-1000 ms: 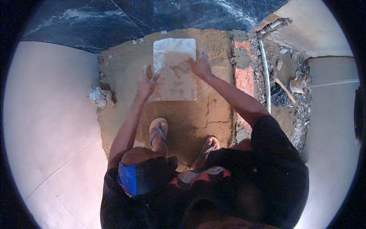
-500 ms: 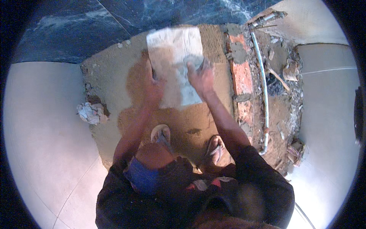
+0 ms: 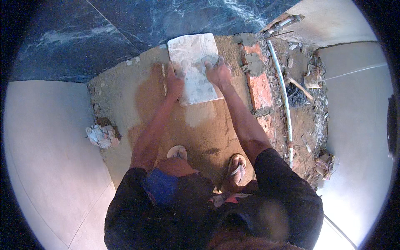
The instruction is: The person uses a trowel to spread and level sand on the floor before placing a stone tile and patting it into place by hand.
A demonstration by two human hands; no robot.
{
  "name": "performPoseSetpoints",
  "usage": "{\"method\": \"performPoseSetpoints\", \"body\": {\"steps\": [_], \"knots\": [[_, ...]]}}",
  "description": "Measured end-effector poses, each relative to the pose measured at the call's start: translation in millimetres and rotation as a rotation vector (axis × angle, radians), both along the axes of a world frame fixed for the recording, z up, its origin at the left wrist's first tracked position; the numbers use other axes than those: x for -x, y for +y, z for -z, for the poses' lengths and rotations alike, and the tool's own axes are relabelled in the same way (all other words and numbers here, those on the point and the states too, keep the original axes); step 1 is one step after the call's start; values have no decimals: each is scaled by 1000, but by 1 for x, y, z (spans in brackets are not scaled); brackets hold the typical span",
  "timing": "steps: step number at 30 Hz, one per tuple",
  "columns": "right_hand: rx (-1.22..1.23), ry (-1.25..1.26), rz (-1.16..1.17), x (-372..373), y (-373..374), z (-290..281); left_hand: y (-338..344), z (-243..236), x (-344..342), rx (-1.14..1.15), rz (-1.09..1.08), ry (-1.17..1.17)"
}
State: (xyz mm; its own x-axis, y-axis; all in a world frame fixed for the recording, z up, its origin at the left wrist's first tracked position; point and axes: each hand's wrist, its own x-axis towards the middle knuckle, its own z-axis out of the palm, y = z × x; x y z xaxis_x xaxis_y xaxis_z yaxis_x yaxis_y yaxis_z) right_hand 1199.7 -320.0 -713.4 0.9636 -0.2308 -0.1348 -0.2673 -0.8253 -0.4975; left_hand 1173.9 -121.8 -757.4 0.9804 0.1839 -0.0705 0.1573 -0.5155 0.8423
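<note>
A pale, dusty rectangular slab (image 3: 195, 85), chalky at the far end and blotched grey nearer me, is held between my two hands over the sandy bed (image 3: 200, 135). My left hand (image 3: 175, 80) grips its left edge, thumb on top. On the opposite edge, my right hand (image 3: 218, 73) is closed with its thumb on the upper face; a grey smear shows beside it. Fingers under the slab are hidden. Whether it touches the sand, I cannot tell. Left of it stands a thin light strip (image 3: 164, 79) in a darker damp patch.
Dark blue veined wall tiles (image 3: 137, 21) close off the far side. To the right run a brick kerb (image 3: 261, 89), a white pipe (image 3: 280, 75) and rubble with a wooden-handled tool (image 3: 301, 89). Crumpled paper (image 3: 103, 136) lies left. My sandalled feet (image 3: 237, 166) stand on the sand.
The slab has come slightly nearer the upright, its near end drawing back from me, and its blur has gone. Both hands keep their hold on its edges. The view has shifted slightly.
</note>
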Motion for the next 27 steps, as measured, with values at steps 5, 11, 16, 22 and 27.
{"method": "performPoseSetpoints", "body": {"steps": [5,11,16,22,27], "knots": [[-98,-203,-4,24,-15,-35,-15,-37,28,59,31,-92],[25,-152,53,28,-49,-87,-66,-69,26,225,79,-13],[204,-148,76,-2,-114,20,-123,-1,-7,194,162,40],[93,-148,-5,4,-95,-4,-115,12,-9,301,126,5],[-44,-166,-39,25,-87,-16,-93,2,2,327,215,-136]]}}
